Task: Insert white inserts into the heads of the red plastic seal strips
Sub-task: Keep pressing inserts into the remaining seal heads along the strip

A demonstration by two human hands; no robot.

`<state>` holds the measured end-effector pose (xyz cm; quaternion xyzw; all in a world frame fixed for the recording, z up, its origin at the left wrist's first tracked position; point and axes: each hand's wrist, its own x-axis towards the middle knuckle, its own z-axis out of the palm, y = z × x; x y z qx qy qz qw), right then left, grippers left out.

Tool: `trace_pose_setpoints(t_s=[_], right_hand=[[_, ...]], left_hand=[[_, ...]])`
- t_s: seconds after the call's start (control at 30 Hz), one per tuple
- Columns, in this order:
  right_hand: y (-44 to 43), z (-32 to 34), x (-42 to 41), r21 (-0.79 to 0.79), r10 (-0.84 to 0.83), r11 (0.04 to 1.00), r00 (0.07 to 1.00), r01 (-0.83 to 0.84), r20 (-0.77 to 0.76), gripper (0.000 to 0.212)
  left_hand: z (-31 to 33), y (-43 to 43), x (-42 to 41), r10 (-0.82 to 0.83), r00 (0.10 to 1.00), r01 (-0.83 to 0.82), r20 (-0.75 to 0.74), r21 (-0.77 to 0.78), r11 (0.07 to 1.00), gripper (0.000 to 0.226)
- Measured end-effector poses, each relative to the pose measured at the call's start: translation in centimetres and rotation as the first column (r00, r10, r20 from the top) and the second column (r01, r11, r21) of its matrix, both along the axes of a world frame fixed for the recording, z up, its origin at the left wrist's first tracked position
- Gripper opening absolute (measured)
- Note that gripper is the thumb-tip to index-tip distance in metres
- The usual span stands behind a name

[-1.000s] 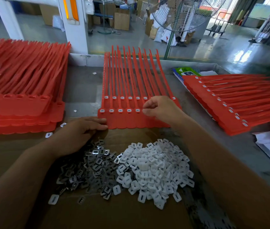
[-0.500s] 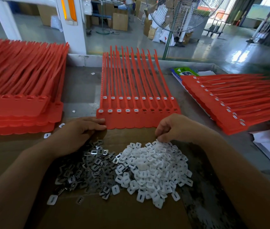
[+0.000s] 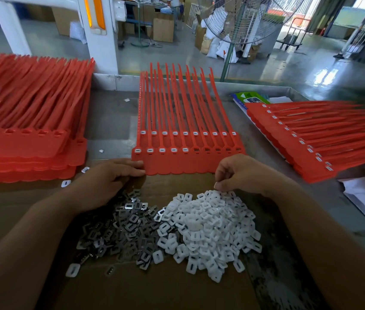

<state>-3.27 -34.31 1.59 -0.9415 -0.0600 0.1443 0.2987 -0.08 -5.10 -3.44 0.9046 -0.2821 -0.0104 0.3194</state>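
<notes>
Left hand (image 3: 110,180) lay flat, fingers straight, on the near-left corner of the centre red seal strips (image 3: 188,163). Right hand (image 3: 242,173) curled its fingertips into the far edge of the white inserts pile (image 3: 208,229), just nearer; pinching one or not, couldn't tell

We are finding no word, number or brand that we can actually read. We are seeing print on a green and blue packet (image 3: 250,98) lying at the far right of the surface (image 3: 112,121), partly under a stack of red seal strips (image 3: 311,135). It is carrying a white triangle mark and a line of pale lettering on its blue panel, but the letters are coming out too small and blurred to make out. A white sack (image 3: 227,49) on the floor beyond is showing a red mark, equally illegible.
</notes>
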Motion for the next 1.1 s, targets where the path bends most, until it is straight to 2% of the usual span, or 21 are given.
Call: trace_pose_setpoints(t_s=[0.1,0.43,0.7,0.87,1.0,1.1], right_hand=[[-0.1,0.1,0.1,0.052,-0.027,0.998,0.999,0.026,0.029,0.012],[0.4,-0.1,0.2,0.259,-0.112,0.962,0.991,0.089,0.074,0.012],[0.5,-0.5,1.5,0.229,-0.222,0.958,0.949,0.171,0.223,0.015],[1.3,-0.6,3.5,0.29,-0.299,0.929,0.927,0.229,0.225,0.02],[2.0,-1.2,5.1,0.174,-0.267,0.959,0.916,0.222,0.299,0.007],[2.6,-1.6,5.9,0.174,-0.258,0.962,0.909,0.21,0.327,0.009]], left_hand=[[0.0,0.0,0.0,0.0,1.0,0.0,-0.001,-0.001,1.0,0.044],[0.2,-0.2,-0.2,0.003,1.0,-0.003,0.008,0.003,1.0,0.041],[0.4,-0.3,-0.3,0.006,1.0,-0.006,0.007,0.006,1.0,0.041],[0.5,-0.3,-0.5,0.005,1.0,-0.005,0.0,0.006,1.0,0.042],[0.5,-0.2,-0.5,0.01,1.0,-0.01,-0.003,0.001,1.0,0.044],[0.5,-0.2,-0.5,0.01,1.0,-0.01,0.001,-0.003,1.0,0.045]])
